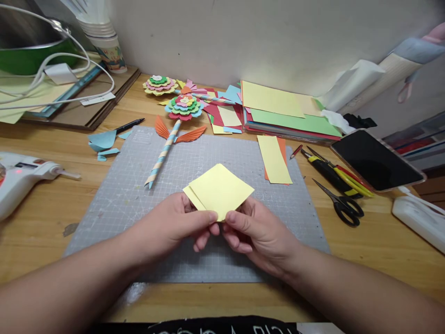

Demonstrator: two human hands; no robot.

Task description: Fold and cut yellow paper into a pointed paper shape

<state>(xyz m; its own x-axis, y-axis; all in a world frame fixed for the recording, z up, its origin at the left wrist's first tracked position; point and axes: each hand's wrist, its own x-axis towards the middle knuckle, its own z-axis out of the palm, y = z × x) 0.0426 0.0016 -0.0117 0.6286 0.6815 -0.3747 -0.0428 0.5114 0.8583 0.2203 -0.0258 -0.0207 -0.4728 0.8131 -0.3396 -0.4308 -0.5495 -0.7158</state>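
Observation:
Between my two hands is a piece of folded yellow paper (219,190), turned like a diamond, with a second layer peeking out along its left edge. My left hand (181,218) pinches its lower corner, thumb on top and fingers beneath. From the other side my right hand (259,229) grips the same corner, its thumb close to the left thumb. Both hands are over the grey cutting mat (167,260). Beyond them on the mat lies a paper flower (184,106) with a striped stem and orange pleated leaves. Yellow and orange paper strips (276,160) rest at the right.
A glue gun (28,176) and blue paper scraps (102,141) are at the left. Scissors (342,206), a cutter (330,174) and a phone (377,160) lie right. Coloured paper (278,99) is stacked by the wall, beside another paper flower (160,86).

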